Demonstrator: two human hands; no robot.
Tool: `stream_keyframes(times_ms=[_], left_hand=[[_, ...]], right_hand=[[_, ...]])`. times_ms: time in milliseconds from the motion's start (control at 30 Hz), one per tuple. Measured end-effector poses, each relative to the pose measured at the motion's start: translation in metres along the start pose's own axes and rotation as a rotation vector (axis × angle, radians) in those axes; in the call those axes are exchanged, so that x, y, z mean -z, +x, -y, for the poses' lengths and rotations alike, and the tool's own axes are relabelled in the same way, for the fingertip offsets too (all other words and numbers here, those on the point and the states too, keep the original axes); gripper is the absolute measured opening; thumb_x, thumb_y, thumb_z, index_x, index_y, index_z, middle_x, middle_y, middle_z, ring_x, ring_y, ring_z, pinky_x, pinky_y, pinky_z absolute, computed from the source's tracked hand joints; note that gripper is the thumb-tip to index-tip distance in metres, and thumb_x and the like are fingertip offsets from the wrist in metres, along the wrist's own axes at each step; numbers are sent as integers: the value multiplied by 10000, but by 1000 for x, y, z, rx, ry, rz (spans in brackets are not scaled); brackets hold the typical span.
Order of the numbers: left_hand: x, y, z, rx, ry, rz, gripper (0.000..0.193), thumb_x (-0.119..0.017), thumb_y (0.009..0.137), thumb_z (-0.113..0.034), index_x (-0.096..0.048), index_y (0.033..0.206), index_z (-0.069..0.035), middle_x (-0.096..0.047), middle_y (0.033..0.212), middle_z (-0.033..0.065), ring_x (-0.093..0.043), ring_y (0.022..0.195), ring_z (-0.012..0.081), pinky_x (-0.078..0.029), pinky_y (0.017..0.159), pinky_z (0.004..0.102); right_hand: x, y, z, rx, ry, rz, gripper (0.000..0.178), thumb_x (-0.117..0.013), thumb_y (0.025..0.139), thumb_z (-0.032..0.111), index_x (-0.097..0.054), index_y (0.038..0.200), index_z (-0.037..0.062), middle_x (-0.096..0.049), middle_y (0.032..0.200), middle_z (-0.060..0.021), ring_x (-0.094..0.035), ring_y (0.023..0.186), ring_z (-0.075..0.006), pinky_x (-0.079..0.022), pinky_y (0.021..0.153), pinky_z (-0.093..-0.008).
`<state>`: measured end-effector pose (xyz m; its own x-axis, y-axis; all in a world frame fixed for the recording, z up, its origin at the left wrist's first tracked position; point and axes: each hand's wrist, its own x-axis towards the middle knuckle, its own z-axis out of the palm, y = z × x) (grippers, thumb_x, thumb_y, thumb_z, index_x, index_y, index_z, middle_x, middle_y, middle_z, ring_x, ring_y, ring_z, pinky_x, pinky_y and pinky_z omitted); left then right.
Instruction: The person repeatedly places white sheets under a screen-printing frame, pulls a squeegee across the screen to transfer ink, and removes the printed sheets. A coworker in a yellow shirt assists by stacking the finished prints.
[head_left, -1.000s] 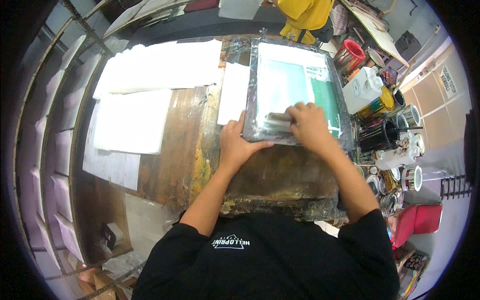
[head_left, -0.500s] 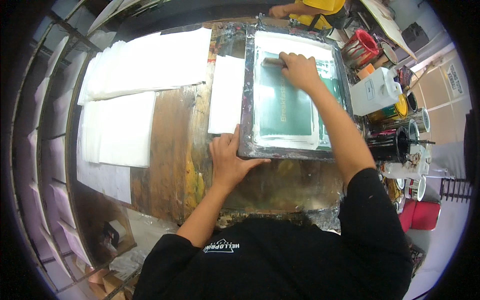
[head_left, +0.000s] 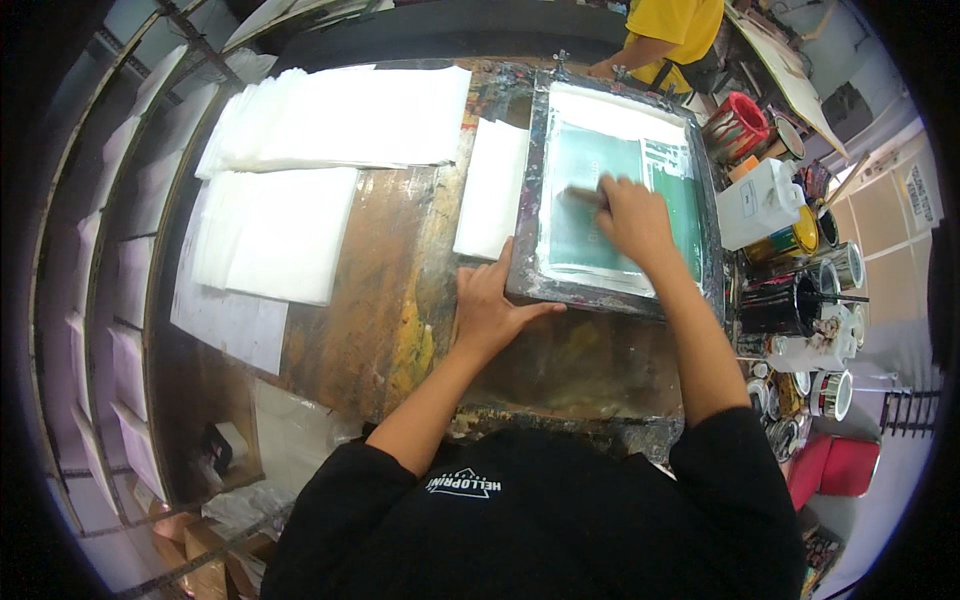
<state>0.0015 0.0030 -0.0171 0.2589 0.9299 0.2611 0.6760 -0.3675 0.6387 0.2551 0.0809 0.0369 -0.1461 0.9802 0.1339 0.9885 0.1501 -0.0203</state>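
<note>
A dark-framed printing screen with green mesh and white ink streaks lies on the stained table. My right hand is closed round a squeegee and rests it over the middle of the mesh; motion blurs it slightly. At the screen's near left corner my left hand grips the frame, its thumb along the near edge and its fingers by the left side. White paper sheets lie just left of the screen, partly hidden by the frame.
White paper stacks cover the table's left side. Along its right edge crowd a red-stained ink bucket, a white jug and several cans, one a black can. A rack stands left. A person in yellow is beyond the table.
My right hand has drawn the squeegee from the far part of the mesh toward me, to its middle. My left hand stays on the frame corner. The head view has shifted.
</note>
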Motion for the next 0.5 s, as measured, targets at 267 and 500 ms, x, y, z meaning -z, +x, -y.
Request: stream_keyframes(times_ms=[267,500], left_hand=[[6,40,-31,-59,-550,-282,1092,-928,714,-505,-452,1495,90,-662,1092,198,-601,911,265,-472,834,394],[22,78,-4,-58,-40,-244,668,-763,932,-253,-477,1435,80,-589,1070,196,-604,982,360,-510,874,453]], right_hand=[[100,-67,58,29,80,-374,516,-726,892,528,-581,888,33,-581,893,-151,-591,838,-366,-428,764,-477],[174,15,30,68,-40,-664,594,-623,941,634,-661,824,53,-632,741,-84,-640,759,-283,-406,775,-445]])
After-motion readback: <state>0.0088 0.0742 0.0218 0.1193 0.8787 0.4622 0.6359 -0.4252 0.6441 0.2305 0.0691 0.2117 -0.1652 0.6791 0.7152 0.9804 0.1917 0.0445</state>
